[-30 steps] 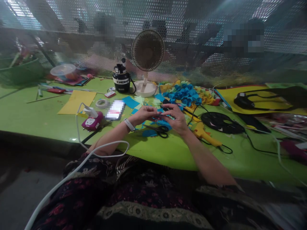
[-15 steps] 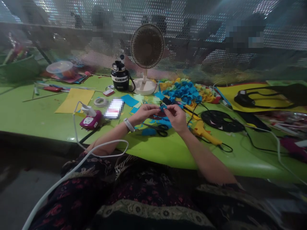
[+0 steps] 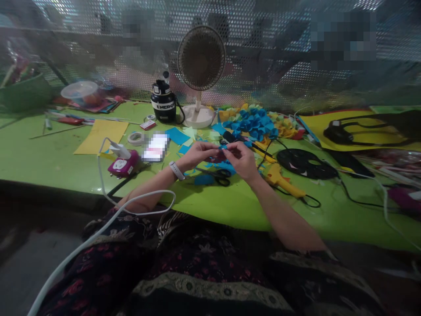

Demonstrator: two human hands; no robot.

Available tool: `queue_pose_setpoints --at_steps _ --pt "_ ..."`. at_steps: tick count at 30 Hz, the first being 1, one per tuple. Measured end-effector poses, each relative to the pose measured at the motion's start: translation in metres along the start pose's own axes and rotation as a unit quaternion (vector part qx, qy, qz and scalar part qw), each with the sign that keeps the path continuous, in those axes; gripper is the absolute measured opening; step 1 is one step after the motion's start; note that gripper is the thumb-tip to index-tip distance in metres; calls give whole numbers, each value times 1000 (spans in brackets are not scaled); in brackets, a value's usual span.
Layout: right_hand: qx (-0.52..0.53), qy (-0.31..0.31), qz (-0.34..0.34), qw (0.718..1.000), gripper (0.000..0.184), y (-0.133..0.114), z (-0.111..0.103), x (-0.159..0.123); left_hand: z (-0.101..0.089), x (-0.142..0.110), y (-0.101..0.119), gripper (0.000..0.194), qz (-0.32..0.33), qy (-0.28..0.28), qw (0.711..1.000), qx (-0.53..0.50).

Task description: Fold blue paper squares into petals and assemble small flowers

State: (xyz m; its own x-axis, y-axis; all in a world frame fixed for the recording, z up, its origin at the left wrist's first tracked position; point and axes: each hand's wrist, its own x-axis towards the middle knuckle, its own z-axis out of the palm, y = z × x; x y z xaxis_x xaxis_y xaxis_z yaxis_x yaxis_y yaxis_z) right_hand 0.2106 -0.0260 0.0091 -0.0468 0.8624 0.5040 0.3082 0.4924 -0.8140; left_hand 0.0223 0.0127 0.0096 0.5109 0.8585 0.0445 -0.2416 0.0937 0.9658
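At the centre of the frame, the left hand (image 3: 199,155) and right hand (image 3: 242,161) are pinching a blue piece (image 3: 222,148) between their nearly meeting fingertips, scissors (image 3: 221,176) lying just below.

Left forearm (image 3: 149,189), right forearm (image 3: 284,213) angled inward; left hand (image 3: 200,154), right hand (image 3: 242,160) close together, both pinching.

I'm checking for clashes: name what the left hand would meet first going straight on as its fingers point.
The left hand would probably meet the right hand first, just across the small blue piece they seem to pinch together; exact depth is unclear.
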Motion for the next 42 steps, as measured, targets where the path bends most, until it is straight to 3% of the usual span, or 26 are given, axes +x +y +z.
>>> queue_pose_setpoints --at_steps 17,23,30,39,42 --pt "-12 -27 15 999 32 0 -2 -1 4 -3 4 9 -17 3 1000 13" --pt "10 7 76 997 42 -11 -11 4 8 -7 10 11 -27 -20 999 10" --pt "-48 -114 82 989 60 -21 -14 4 5 -9 12 14 -102 -92 991 -3" --pt "-35 -140 64 987 45 -22 -10 1 5 -10 17 13 -136 -114 984 -16" --pt "-42 -136 49 989 44 -24 -10 0 4 -11 17 21 -144 -125 982 -1"
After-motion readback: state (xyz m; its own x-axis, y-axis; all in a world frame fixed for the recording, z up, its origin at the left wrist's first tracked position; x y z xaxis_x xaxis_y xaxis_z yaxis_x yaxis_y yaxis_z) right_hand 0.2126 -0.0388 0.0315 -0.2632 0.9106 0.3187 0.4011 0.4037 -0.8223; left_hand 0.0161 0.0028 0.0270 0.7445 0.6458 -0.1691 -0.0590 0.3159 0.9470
